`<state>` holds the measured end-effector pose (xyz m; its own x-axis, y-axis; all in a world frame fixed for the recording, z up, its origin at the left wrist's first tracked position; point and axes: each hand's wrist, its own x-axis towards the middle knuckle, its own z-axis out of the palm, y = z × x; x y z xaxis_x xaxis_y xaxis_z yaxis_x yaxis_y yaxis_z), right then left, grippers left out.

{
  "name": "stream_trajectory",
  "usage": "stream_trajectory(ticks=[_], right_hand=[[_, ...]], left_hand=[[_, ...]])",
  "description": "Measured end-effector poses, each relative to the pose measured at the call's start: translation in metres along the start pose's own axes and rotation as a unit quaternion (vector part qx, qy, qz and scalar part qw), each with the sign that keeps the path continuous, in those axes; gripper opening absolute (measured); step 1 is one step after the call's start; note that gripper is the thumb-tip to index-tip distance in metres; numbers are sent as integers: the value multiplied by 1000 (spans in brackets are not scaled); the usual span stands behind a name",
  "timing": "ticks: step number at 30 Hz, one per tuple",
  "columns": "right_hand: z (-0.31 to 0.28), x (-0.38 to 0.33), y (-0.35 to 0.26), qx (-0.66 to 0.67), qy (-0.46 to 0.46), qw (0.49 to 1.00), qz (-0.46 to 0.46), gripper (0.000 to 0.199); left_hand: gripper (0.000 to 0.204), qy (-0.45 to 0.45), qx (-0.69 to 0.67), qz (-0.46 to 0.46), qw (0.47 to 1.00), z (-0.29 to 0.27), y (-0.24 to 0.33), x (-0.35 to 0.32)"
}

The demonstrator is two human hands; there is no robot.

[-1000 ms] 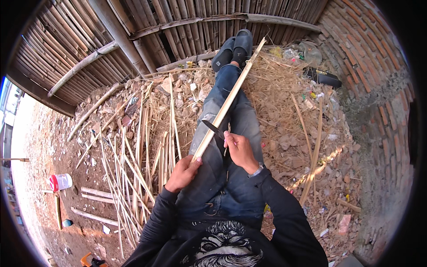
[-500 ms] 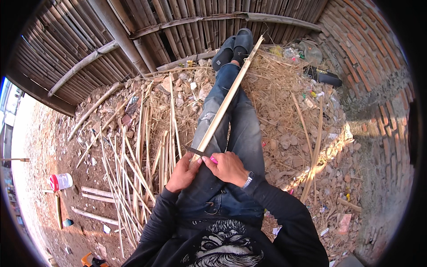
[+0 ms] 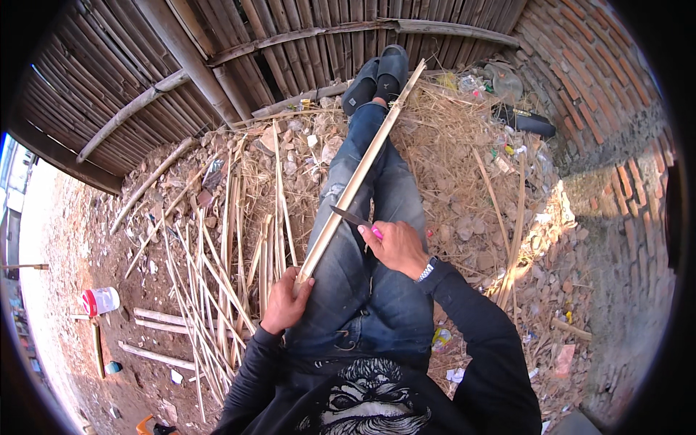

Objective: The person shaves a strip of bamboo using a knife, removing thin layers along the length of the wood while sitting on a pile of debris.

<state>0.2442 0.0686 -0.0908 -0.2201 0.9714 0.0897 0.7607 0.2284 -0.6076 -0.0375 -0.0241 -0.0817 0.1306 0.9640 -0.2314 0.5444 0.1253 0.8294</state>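
A long pale bamboo strip lies slantwise along my outstretched legs, its far end beside my dark sandals. My left hand is closed around the strip's near end, thumb on top. In my right hand is a knife with a dark blade and a pink handle; the fingers wrap the handle. The blade crosses the strip a little way up from my left hand, its tip at the strip's left edge. Whether the edge bites into the bamboo, I cannot tell.
Many split bamboo strips lie piled on the ground to my left, near a clear jar with a red lid. Longer strips rest on rubble at right. A bamboo wall stands ahead, a brick wall at right.
The knife and my right hand have moved up and away along the strip. My left hand has shifted slightly down and left, so the hands are now farther apart.
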Motion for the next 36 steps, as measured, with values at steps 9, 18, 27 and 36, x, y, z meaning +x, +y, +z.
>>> stream_trajectory(ticks=[9,18,27,36], right_hand=[[15,-58,-34,-52,-78,995,-44,54],[27,-57,-18,-97,-46,992,-72,55],[7,-21,21,-112,38,991,58,58],[-13,-39,-13,-48,-32,997,-53,57]], left_hand=[[33,54,32,41,997,12,-1,15],[39,52,50,35,997,14,-7,12],[34,2,45,3,999,-8,1,-3],[36,-18,13,-30,999,-2,2,-13]])
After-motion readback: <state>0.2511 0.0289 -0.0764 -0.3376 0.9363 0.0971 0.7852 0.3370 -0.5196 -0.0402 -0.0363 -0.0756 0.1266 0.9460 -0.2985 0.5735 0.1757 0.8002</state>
